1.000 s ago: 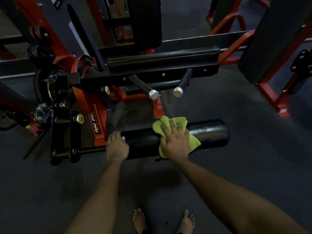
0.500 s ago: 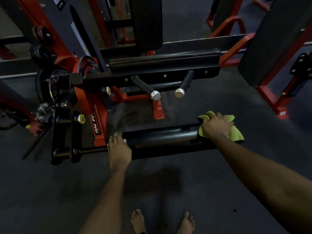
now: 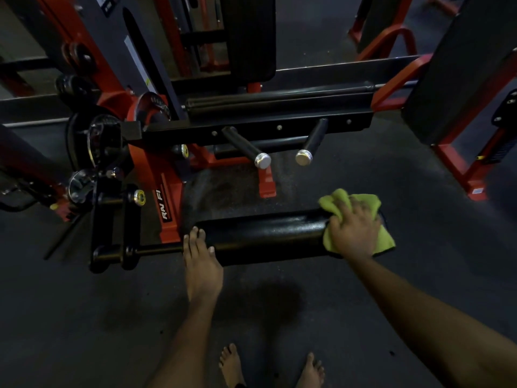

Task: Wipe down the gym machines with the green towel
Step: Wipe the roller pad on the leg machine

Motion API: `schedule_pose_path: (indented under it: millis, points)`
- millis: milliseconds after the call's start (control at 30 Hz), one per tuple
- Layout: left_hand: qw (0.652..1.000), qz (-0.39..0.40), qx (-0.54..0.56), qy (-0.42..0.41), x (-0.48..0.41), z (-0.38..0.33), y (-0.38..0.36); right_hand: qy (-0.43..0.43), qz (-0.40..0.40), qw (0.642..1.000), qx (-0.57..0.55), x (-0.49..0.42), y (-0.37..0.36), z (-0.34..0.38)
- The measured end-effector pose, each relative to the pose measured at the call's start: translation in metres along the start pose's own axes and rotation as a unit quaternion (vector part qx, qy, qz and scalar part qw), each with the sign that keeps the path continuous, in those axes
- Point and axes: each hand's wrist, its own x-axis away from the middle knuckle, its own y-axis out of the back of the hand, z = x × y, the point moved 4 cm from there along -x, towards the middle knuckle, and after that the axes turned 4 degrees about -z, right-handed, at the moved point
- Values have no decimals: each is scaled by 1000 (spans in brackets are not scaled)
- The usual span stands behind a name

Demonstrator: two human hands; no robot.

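- Two bare feet (image 3: 230,365) stood at the near edge on the dark speckled rubber floor (image 3: 84,317).
- The left hand (image 3: 202,264) lay flat on the left end of the long black padded roller (image 3: 265,236), fingers straight and together and gripping nothing.
- The right hand (image 3: 354,231) pressed the bright green cloth towel (image 3: 387,240) onto the right end of that roller. Its fingers were spread over the cloth and blurred by motion, and they did not look curled round it.
- The towel draped over the top of the roller's right end, bunched on the far side and hanging flatter on the near side.
- Left of the roller, its thin black steel axle (image 3: 156,250) ran into a red steel frame post with white lettering (image 3: 167,208).
- Farther off, two black handle bars with silver end caps (image 3: 262,160) pointed towards the viewer from a black crossbeam (image 3: 251,130).
- Dark round weight plates (image 3: 81,141) sat at far left, and a black upholstered pad (image 3: 251,37) stood behind.
- Against a second earlier, the towel had travelled from mid-roller to the right end. Half a second earlier the hand gripped it bunched there. The left hand had kept its place.
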Motion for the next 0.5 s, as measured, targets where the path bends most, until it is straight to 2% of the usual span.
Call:
schedule_pose_path:
  millis: [133, 233, 367, 500]
  points:
    - [1000, 1, 13, 0, -2, -1, 4, -52, 44, 997, 38, -31, 8, -30]
    - [1000, -5, 24, -1, -3, -2, 7, -101, 46, 992, 66, -31, -1, -2]
    - [999, 4, 32, -19, -10, 3, 11, -30, 51, 996, 70, -8, -19, 67]
    - [996, 6, 94, -13, -23, 14, 23, 31, 58, 996, 61, 21, -29, 139]
